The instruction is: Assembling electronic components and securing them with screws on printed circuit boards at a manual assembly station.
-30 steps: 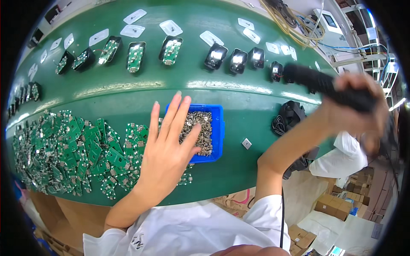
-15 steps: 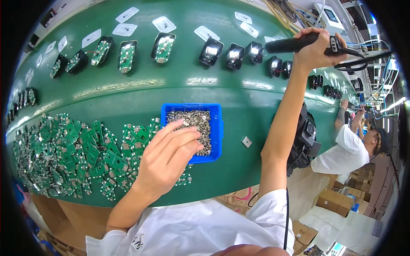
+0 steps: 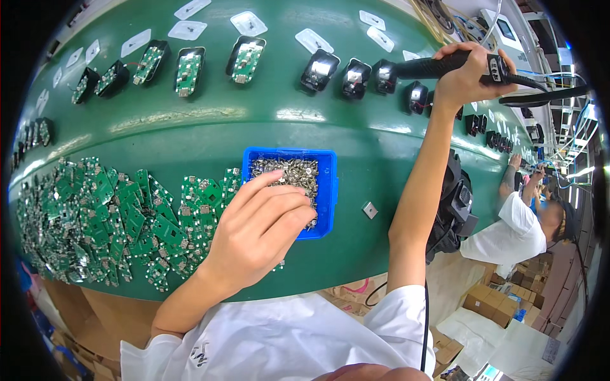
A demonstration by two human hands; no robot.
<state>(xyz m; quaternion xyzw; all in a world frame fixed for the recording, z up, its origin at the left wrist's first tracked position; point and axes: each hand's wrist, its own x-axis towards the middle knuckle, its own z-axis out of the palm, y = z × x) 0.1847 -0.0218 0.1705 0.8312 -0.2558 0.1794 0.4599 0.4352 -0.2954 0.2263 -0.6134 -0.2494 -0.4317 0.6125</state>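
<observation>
My left hand (image 3: 257, 222) reaches over a blue plastic bin (image 3: 328, 197) of small silvery screws (image 3: 295, 167). Its fingers are stretched and a little apart, with the fingertips down among the screws; the thumb is hidden beneath. No screw shows clearly in its grasp. Out at the upper right, my right hand (image 3: 469, 79) is wrapped round a black corded electric screwdriver (image 3: 422, 68). The tool lies sideways in the air, its tip pointing left over black housings (image 3: 356, 79), and its cable trails off to the right.
Green circuit boards (image 3: 95, 222) are heaped on the left of the green table. Black housings with boards inside (image 3: 246, 58) stand along the back beside white covers (image 3: 248, 23). A small metal block (image 3: 370, 210) lies right of the bin. Near a black bag (image 3: 454, 209), another person (image 3: 511, 228) works farther right.
My left hand has shifted slightly right over the screws, its index finger now farther from the others. The right hand keeps its hold on the screwdriver. The whole view has moved a little.
</observation>
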